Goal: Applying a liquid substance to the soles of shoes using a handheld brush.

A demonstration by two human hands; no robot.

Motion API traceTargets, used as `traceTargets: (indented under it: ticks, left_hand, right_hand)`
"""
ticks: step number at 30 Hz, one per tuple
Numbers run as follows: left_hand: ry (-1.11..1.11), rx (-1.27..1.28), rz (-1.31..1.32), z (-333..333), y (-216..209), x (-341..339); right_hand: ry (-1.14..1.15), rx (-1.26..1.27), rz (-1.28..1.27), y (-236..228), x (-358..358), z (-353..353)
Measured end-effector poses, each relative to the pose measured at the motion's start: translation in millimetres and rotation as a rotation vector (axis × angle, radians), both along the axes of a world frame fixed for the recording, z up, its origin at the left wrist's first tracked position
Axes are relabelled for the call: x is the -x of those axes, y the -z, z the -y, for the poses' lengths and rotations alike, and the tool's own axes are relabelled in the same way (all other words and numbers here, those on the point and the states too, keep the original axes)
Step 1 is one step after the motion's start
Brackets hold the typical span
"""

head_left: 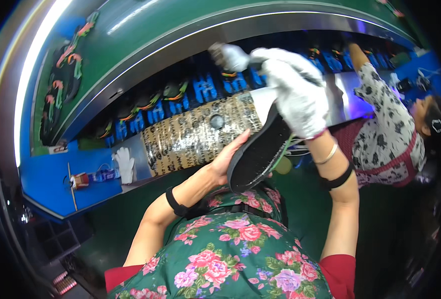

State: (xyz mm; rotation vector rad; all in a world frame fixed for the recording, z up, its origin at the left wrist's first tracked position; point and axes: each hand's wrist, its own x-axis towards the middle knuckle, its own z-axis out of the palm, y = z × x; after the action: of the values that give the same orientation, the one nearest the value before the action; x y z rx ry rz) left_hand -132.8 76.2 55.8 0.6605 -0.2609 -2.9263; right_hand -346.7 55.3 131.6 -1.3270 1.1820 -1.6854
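Note:
A black shoe (258,158) is held tilted in front of my body, its dark sole side facing me, with green edging and pale laces along its right side. My left hand (229,156) is bare and wraps the shoe's left edge, the thumb up along its side. My right hand (300,92) wears a white glove and is raised over the shoe's far end. Its fingers close on a brush-like tool (230,56) with a pale body and a brownish tip, smeared by motion. The glove hides the shoe's far end.
A bench (200,132) covered in brown taped paper lies ahead. Behind it, a conveyor rack holds several blue supports (204,88) with shoes. A white glove (124,164) and a blue table (46,174) are at left. A co-worker (387,124) reaches toward the rack at right.

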Motion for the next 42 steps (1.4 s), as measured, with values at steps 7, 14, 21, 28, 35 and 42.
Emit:
traceTargets:
  ticks: [7,14,21,28,35,42]
  left_hand:
    - [-0.286,0.086,-0.203,33.0,-13.1,-60.8]
    - [-0.547,0.624,-0.482,161.1,-105.5,-142.2]
    - [-1.302,0.263,-0.221,269.7,-115.1,-216.9]
    - [-1.143,1.245,0.982,234.4,-135.9,-176.9]
    - [-0.769,2.517,1.915,339.1,-116.8,-221.8]
    - [-0.726,2.353,1.796,330.7,-124.7,-205.9]
  right_hand:
    - [-0.036,0.149,0.63,5.0,61.3,11.3]
    - [0.059,-0.189,0.822,93.9,48.8,-33.2]
    - [0.163,-0.326,0.894,120.4,-41.7,-45.6]
    - [0.192,-0.384,0.871,141.8,-40.7,-66.4]
    - [0.171,-0.409,0.845,153.5,-59.4,-69.1]
    - [0.166,-0.393,0.879,156.0,-59.8,-79.3]
